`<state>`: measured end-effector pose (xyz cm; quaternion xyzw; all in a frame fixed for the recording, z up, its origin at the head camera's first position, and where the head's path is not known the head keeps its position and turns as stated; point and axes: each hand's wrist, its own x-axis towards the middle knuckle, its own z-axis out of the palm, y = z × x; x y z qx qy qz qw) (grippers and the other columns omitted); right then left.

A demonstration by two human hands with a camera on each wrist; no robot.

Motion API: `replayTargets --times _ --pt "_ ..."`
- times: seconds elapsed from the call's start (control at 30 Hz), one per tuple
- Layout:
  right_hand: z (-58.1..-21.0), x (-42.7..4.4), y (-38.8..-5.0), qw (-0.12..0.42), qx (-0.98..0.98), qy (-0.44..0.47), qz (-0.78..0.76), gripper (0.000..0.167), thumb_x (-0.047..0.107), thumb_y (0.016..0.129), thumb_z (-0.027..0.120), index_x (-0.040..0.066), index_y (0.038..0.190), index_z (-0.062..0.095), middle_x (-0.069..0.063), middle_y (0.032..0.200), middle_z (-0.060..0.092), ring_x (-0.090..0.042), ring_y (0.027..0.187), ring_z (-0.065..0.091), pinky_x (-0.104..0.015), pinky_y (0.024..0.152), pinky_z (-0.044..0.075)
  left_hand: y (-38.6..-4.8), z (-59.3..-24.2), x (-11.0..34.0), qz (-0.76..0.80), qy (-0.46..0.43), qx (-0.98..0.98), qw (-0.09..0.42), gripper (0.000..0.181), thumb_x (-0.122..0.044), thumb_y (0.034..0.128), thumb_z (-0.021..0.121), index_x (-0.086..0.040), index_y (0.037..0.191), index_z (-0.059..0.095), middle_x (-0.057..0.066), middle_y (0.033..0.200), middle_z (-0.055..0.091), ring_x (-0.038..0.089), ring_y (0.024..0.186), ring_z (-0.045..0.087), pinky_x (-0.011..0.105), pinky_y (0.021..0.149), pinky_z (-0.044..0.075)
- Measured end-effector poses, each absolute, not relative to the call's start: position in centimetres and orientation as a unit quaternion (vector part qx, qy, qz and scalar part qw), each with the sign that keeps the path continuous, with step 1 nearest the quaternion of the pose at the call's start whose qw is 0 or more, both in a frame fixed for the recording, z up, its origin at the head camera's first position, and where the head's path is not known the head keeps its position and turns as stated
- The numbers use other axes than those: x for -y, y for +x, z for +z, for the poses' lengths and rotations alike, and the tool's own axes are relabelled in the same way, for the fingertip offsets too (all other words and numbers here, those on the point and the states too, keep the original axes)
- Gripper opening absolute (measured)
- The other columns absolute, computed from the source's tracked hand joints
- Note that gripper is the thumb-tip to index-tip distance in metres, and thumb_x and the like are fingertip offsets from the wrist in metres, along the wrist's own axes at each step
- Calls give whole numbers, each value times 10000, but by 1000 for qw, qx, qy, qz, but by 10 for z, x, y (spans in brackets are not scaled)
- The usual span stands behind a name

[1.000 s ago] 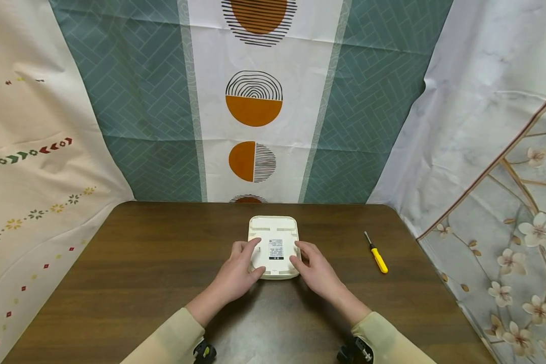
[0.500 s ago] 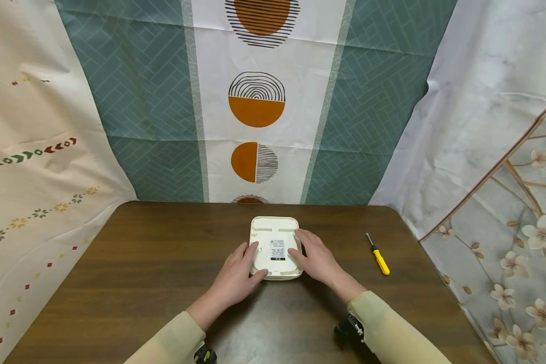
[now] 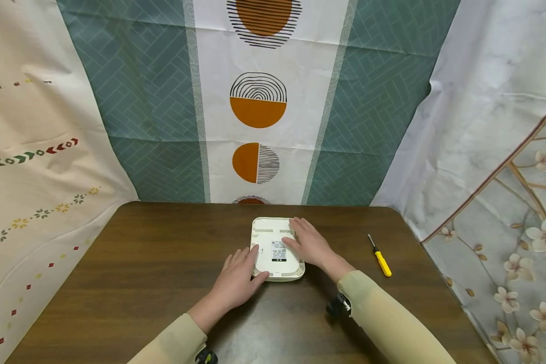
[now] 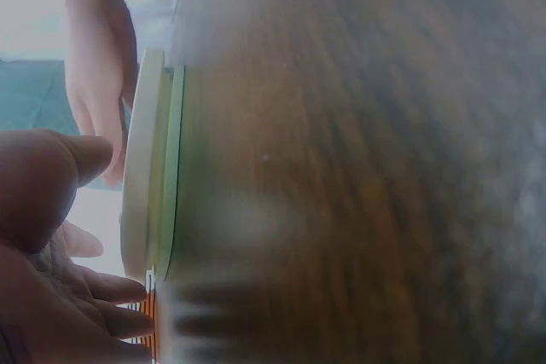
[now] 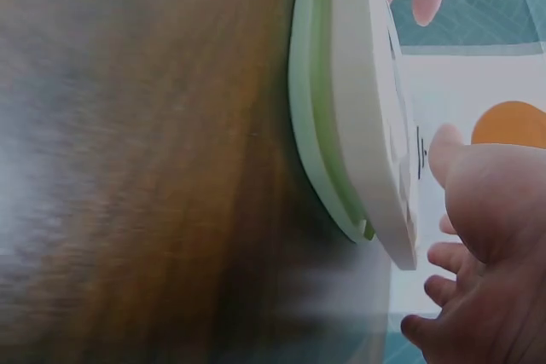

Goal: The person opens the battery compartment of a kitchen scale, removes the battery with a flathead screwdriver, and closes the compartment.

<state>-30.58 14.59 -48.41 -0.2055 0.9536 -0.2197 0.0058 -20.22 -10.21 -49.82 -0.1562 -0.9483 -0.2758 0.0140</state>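
A white rounded-rectangular device [image 3: 267,255] lies flat on the table in the head view, with a printed label [image 3: 279,251] facing up. My left hand [image 3: 236,279] rests at its lower left edge, fingers extended and thumb near the front corner. Over the upper right edge lies my right hand [image 3: 311,244], its fingers fairly straight and its thumb reaching across the upper face. Seen from the side in the left wrist view, the device [image 4: 141,181] has a white upper part above a pale green layer. The right wrist view shows the same device [image 5: 363,108] edge-on.
A screwdriver [image 3: 380,257] with a yellow handle lies on the right side of the brown wooden table [image 3: 164,253]. Patterned cloths hang behind the table [image 3: 259,116] and along both sides.
My right hand has moved up along the device's right edge to its upper right corner. The left hand has shifted slightly, its fingers lying straighter. The device stays nearly in place.
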Motion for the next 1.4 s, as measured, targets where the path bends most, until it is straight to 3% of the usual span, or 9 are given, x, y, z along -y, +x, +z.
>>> replayTargets --times 0.63,1.4 --pt "-480 -123 -330 34 -960 -219 -170 732 481 1135 610 72 1708 408 -171 1767 354 -394 1654 265 -527 1327 241 -204 -496 99 -255 -166 952 28 736 -358 1080 737 27 1640 457 316 1599 516 557 1518 433 686 1267 273" --pt "-484 -134 -322 17 -970 -204 -132 728 495 1121 631 59 1679 461 -210 1691 453 -410 1596 373 -564 1289 313 -204 -495 105 -264 -180 947 25 718 -304 1074 756 63 1620 467 349 1596 503 570 1528 410 674 1268 284"
